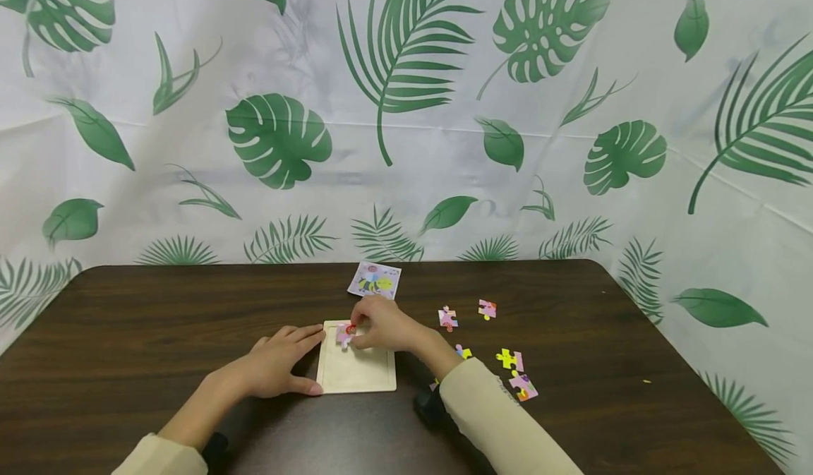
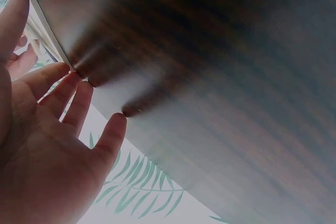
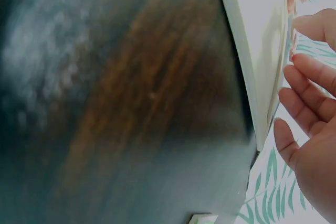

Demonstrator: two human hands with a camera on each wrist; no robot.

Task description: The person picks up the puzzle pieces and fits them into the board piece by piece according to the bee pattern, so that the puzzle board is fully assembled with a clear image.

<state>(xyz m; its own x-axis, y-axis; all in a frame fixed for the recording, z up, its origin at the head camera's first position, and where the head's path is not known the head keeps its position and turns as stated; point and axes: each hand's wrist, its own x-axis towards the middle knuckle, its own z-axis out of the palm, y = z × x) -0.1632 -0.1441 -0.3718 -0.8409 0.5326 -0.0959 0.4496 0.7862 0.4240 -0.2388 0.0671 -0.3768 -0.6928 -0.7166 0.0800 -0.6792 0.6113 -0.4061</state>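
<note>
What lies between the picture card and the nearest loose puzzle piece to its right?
Just bare, dark tabletop. The head view shows it, with nothing set down between the picture card and that puzzle piece.

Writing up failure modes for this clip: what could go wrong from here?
1. The right grip pinches a puzzle piece at the tray's far-left corner; it might seat crooked.
2. The left grip touches the tray's left edge; a push from there could shift it.
3. Loose pieces appear beside the right sleeve in the head view; pulling back might sweep some.
</note>
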